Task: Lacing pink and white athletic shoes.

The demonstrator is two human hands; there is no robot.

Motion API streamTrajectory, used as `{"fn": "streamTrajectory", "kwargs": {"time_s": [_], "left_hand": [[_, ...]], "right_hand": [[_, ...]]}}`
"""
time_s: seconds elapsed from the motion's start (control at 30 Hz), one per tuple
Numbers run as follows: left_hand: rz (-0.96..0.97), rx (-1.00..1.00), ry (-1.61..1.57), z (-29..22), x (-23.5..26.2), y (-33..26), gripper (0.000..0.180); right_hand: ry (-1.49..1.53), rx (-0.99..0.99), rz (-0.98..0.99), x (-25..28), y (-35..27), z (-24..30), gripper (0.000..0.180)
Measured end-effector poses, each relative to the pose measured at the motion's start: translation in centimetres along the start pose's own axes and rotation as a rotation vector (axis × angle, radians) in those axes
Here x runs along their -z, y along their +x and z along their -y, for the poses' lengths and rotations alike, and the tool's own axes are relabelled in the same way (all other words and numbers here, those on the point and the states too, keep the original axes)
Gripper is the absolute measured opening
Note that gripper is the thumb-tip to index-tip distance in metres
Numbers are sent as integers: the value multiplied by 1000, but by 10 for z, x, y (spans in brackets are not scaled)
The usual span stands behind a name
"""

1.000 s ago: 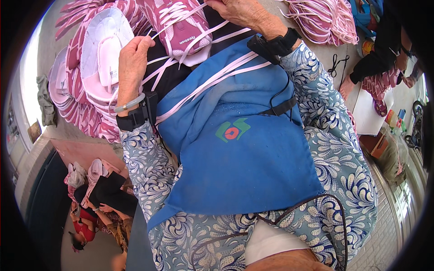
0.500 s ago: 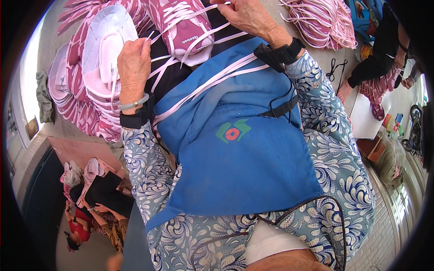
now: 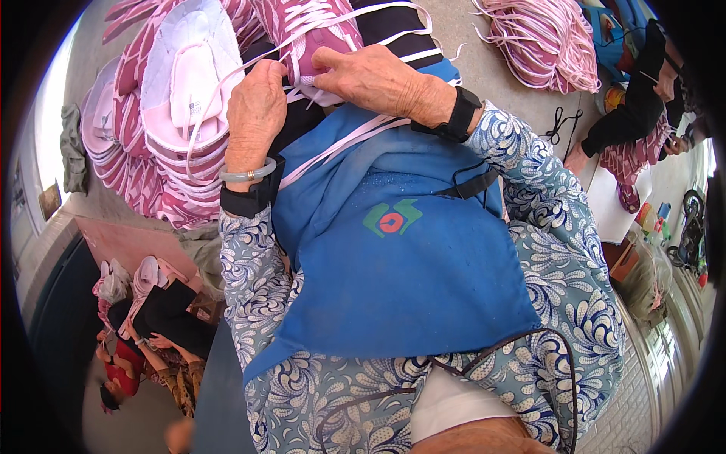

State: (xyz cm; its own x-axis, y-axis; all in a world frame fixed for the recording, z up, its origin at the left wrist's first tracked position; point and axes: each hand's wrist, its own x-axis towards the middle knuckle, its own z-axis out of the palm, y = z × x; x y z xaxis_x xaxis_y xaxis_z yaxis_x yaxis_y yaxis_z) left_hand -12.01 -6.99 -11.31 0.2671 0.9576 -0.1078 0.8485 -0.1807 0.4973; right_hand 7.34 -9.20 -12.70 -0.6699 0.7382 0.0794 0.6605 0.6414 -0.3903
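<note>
Your left hand point(image 3: 255, 113) and right hand point(image 3: 370, 76) meet over a pink shoe upper point(image 3: 310, 30), fingers closed, pinching pale pink laces point(image 3: 227, 83). The shoe sits just beyond your fingertips. Keep the lace taut and flat, judging by its slack.

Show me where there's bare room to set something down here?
Bare grey floor lies between the pink shoe upper and the heap of pink laces. Around the left hand and right hand, stacked pink uppers crowd everything.
</note>
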Motion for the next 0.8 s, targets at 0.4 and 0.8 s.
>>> {"fn": "streamTrajectory", "kwargs": {"time_s": [0.4,0.8], "left_hand": [[24,174,-331,15,-6,30,30],[39,68,-186,16,-3,42,23]], "right_hand": [[-23,68,-229,-1,-5,-13,18],[171,-206,-279,25,-24,-48,14]]}}
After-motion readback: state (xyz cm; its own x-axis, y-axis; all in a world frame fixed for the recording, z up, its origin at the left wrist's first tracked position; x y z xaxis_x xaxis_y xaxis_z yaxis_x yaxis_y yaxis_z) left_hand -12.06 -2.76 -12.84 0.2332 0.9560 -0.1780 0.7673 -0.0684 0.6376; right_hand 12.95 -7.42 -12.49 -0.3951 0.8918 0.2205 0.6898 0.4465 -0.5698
